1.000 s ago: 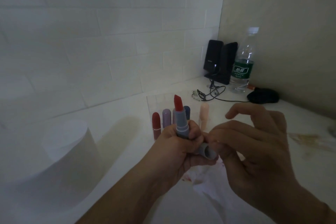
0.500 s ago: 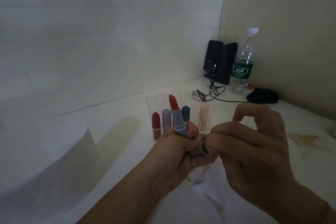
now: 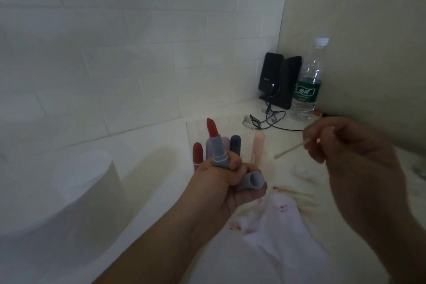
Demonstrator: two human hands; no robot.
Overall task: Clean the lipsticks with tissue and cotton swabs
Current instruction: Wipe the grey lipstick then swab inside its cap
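My left hand [image 3: 221, 182] grips an uncapped grey lipstick [image 3: 217, 147] with its red bullet pointing up, and also holds the grey cap [image 3: 252, 180], open end facing right. To the right, apart from the cap, my right hand [image 3: 350, 152] pinches a thin wooden cotton swab [image 3: 290, 150] pointing down-left. Behind my left hand stand a red lipstick [image 3: 197, 152], a dark blue lipstick [image 3: 235, 144] and a pale pink lipstick [image 3: 258, 147]. A red-stained tissue [image 3: 272, 217] lies under my hands.
A white tissue roll [image 3: 85, 182] stands at the left. In the back corner are black speakers [image 3: 279, 78], a water bottle [image 3: 307, 83] and tangled cables [image 3: 265, 120]. Used swabs [image 3: 292, 191] lie on the stained white counter [image 3: 161, 168] at the right.
My right hand has pulled away from the cap's opening, up and to the right, drawing the cotton swab out. My left hand keeps holding the lipstick and cap.
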